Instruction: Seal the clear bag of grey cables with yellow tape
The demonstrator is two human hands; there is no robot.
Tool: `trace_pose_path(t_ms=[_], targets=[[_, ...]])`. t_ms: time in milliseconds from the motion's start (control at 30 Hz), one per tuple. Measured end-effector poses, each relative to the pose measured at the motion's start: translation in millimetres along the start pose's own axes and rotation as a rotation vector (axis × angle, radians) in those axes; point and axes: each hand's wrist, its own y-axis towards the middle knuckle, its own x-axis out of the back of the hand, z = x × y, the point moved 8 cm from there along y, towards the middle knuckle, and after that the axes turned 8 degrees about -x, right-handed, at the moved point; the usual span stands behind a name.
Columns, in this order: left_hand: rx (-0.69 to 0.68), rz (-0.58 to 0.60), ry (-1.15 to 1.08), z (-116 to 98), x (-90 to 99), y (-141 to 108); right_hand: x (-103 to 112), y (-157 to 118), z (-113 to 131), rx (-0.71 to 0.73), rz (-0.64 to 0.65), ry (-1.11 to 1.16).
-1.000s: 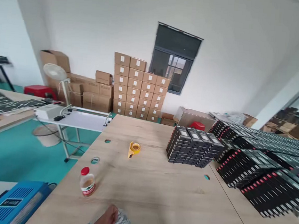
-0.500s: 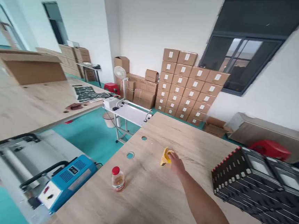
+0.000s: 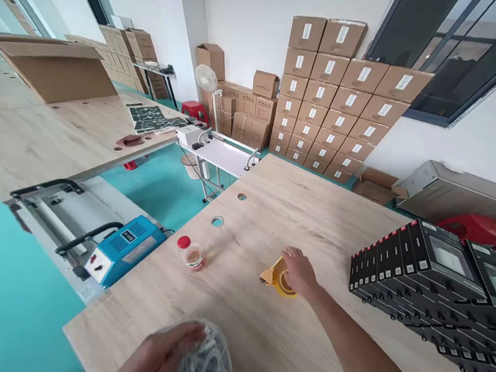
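The person's right hand [image 3: 299, 271] reaches out over the light wooden table [image 3: 315, 215] and closes its fingers around a yellow tape dispenser [image 3: 278, 278] that holds a roll of tape; the dispenser sits on the tabletop near the middle of the table, with its yellow tip pointing toward the person's left. The left hand [image 3: 157, 354] lies at the near edge of the table, curled over a clear plastic bag of white cords [image 3: 206, 362], the fingers pressed on the top of the bag. Between the two hands and a little to the left stands a small bottle with a red cap [image 3: 190, 253], apart from both hands. Two round holes in the tabletop lie beyond the bottle. To the right of the dispenser, well apart from it, a block of black boxes [image 3: 423, 271] with red ends is stacked in rows on the table. Off the table's left edge sits a blue machine [image 3: 123, 250] with black handles, above a teal floor. A second wooden table [image 3: 39, 139] to the left carries a long cardboard box [image 3: 54, 68] and some dark printed sheets. Against the far white wall a tall stack of brown cartons [image 3: 334, 95] with white labels stands beside a dark-framed window [image 3: 460, 48], and a white fan [image 3: 207, 78] stands near smaller cartons.
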Motion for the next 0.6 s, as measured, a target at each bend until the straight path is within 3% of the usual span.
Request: trace_pose_path(t_ms=[100,167,233,300,367,467,600], targets=[[-0.178,0.109,0.327,-28.6,14.5,8.3,-10.9,6.1,8.1,0.149,0.123,0.015],[-0.277,0.149,0.537,-48.3,18.6,12.3,-19.9,7.6,10.9,0.176,0.162,0.037],[-0.274,0.161,0.708,-60.0,20.7,16.8,-24.0,4.4,8.3,0.132,0.136,0.063],[-0.18,0.19,0.804,-64.0,21.4,20.5,-24.7,-5.7,-0.1,0.05,0.113,0.093],[-0.052,0.243,0.798,-64.4,20.3,20.0,-21.1,-22.5,-11.9,-0.045,0.094,0.142],[0.036,0.322,0.613,-66.8,12.7,11.5,-11.9,-58.4,-24.2,-0.157,0.061,0.279],[0.104,0.308,0.3,-57.4,1.7,-1.4,-6.7,-114.7,-9.9,-0.185,0.047,0.556]])
